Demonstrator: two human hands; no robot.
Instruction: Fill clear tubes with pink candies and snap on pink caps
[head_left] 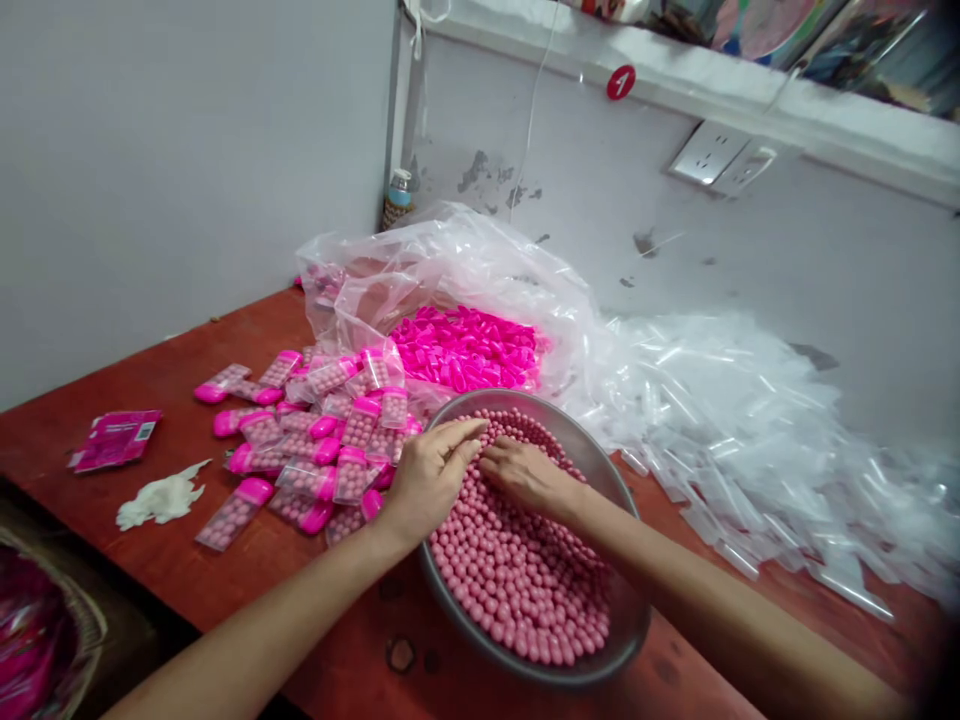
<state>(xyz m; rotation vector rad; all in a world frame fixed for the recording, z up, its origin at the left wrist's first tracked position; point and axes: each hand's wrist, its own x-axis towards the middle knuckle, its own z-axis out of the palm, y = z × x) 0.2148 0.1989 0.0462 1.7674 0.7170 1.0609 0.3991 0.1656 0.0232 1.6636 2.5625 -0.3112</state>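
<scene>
A grey metal bowl [637,640] holds many round pink beads [517,590]. My left hand [439,475] is over the bowl's left rim, its fingers bent together toward the right; anything inside them is hidden. My right hand [529,475] reaches into the beads with curled fingers, close beside my left fingertips. What it grips, if anything, cannot be made out. Left of the bowl lies a pile of clear bead-filled containers [307,445] with bright pink caps. Behind the bowl, loose pink caps [472,345] lie in an open clear plastic bag [450,235].
Empty clear containers [735,410] are heaped on the right of the red table [247,600]. A pink packet [116,440] and a white scrap [161,498] lie at the left. A basket [82,620] stands below the left edge; a bottle [399,190] is by the wall.
</scene>
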